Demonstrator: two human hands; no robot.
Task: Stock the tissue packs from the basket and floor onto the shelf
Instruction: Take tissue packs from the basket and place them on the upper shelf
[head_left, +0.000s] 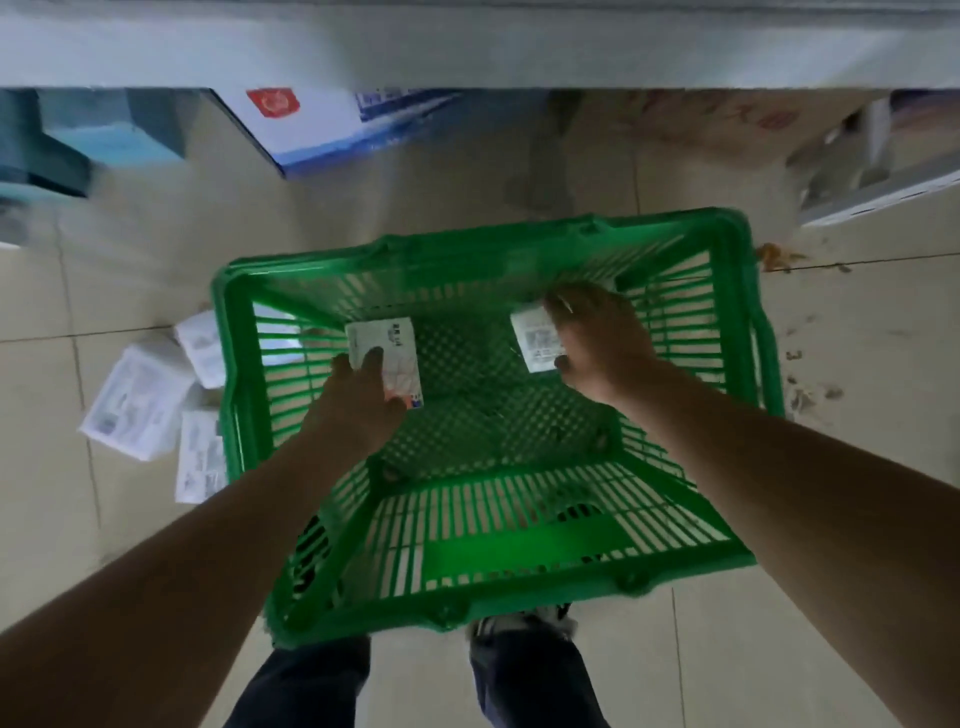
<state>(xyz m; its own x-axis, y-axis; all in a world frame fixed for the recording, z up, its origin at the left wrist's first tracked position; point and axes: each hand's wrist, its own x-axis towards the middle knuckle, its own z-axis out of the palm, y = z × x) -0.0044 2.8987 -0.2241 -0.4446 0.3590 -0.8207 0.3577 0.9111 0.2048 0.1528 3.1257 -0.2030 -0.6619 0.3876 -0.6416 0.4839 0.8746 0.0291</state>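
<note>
A green plastic basket (483, 582) stands on the tiled floor below me. Both my hands reach down into it. My left hand (358, 400) grips a white tissue pack (384, 345) at the left of the basket floor. My right hand (602, 343) grips another white tissue pack (535, 338) at the right. Several more white tissue packs (140, 400) lie on the floor just left of the basket. The grey shelf edge (467, 47) runs across the top of the view.
A white and blue box (322, 130) and teal boxes (67, 150) sit under the shelf at the back. A low white shelf base (883, 192) is at the right. Brown debris (779, 257) lies on the tiles. My feet (519, 629) are under the basket's near edge.
</note>
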